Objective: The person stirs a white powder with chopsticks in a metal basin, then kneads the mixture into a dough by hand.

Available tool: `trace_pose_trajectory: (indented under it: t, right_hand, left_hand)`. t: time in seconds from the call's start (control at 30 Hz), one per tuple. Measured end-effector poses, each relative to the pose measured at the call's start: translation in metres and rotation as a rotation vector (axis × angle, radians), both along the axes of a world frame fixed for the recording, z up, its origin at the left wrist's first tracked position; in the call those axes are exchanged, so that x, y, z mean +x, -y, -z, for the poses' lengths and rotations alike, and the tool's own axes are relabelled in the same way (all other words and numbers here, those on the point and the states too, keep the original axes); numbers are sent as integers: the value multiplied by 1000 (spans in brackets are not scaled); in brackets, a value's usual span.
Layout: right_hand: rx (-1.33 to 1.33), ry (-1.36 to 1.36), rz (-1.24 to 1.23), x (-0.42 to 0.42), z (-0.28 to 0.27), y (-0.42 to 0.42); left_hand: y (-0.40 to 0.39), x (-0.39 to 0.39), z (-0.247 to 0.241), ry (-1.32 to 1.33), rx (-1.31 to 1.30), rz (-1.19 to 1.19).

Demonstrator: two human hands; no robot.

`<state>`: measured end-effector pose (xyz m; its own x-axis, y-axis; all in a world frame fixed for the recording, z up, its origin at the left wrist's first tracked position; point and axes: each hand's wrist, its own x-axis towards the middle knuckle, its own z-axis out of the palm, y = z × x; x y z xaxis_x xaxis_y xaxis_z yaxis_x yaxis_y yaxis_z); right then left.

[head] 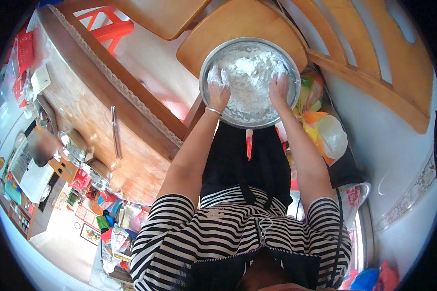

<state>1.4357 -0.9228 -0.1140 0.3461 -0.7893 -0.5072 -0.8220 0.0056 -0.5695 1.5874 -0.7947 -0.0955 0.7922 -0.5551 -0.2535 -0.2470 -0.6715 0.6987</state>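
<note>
A round stainless steel bowl (205, 98) sits before me on the seat of a wooden chair (218, 29). Loose white flour (245, 67) and paler clumped dough (247, 96) fill much of it. Inside the bowl's left side is my left hand (218, 84), its fingers coated in flour and its thumb apart from them. My right hand (279, 89) reaches in at the right side, with floured fingers bent down into the mixture. Whether those fingertips grip any of it is hidden. A silver bangle (213, 111) circles my left wrist.
Left of me stands a wooden table (94, 109) with a pair of chopsticks (115, 132) and metal bowls (73, 142). A person (42, 147) is beyond it. A red plastic stool (111, 27) stands past the table. Plastic bags (324, 134) lie right of the bowl, near the wall.
</note>
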Motion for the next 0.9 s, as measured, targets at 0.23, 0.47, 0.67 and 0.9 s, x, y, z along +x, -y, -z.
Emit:
trace_pose_trajectory:
  t: [0.23, 0.47, 0.67, 0.9]
  right_hand:
    - [-141, -35, -54, 39, 28, 17]
    - [36, -111, -302, 92, 22, 1]
    - [-67, 61, -565, 57, 17, -18]
    - [-131, -36, -871, 6, -2, -51]
  left_hand:
    - [15, 15, 26, -138, 70, 21]
    - [13, 37, 57, -229, -45, 238]
    - [-13, 22, 26, -234, -109, 373]
    - [-44, -23, -22, 50, 29, 602]
